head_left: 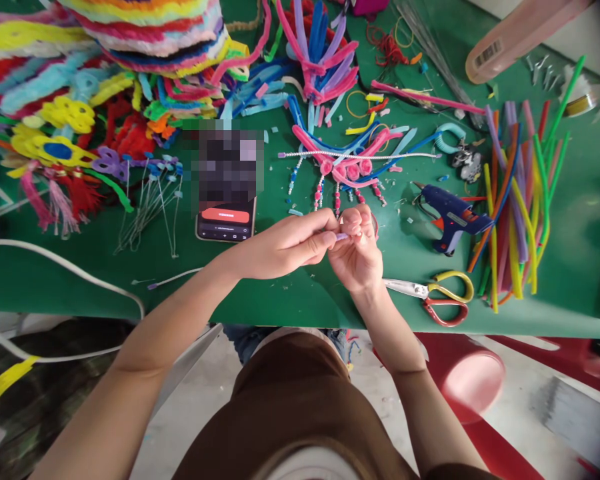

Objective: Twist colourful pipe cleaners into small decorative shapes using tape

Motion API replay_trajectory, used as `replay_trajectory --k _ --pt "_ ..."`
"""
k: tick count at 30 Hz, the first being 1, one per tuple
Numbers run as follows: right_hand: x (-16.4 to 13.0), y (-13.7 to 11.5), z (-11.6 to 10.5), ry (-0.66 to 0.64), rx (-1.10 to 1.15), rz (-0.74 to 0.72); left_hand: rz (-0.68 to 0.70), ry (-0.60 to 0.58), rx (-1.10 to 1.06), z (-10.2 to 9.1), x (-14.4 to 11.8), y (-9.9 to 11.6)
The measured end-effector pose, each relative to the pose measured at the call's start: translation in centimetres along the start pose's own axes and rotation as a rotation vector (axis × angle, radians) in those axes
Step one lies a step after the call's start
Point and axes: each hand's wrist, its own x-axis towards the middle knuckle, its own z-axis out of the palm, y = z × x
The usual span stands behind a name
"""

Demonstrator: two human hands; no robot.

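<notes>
My left hand [300,245] pinches a small purple piece [341,236] between thumb and fingers. Against its fingertips, my right hand [359,259] is turned palm up with curled fingers; what it grips at the tips is too small to make out. Just beyond both hands lie pink and blue fuzzy stems [353,172] with pink rolled coils and several beaded strands [337,197]. A beaded white cord [360,155] stretches across them. Below my left forearm is a white cord with a purple tip [153,286]. Scissors [430,291] with yellow and red handles rest beside my right wrist.
A blue glue gun [453,217] and a bundle of colored fuzzy stems [520,207] lie at right. At left are a phone [225,223], blue-tipped wires [153,200] and a heap of colorful fuzzy stems [45,80]. A pink bottle [520,40] is at the upper right.
</notes>
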Motion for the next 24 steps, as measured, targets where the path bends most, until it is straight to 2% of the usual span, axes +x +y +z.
replay_trajectory --k 14,24 --pt "-0.26 0.17 -0.14 -0.005 0.188 0.108 -0.024 -0.022 0.002 -0.03 -0.17 -0.06" --pt "-0.12 0.03 -0.03 -0.012 0.054 0.071 -0.033 -0.005 0.035 -0.08 -0.25 0.21"
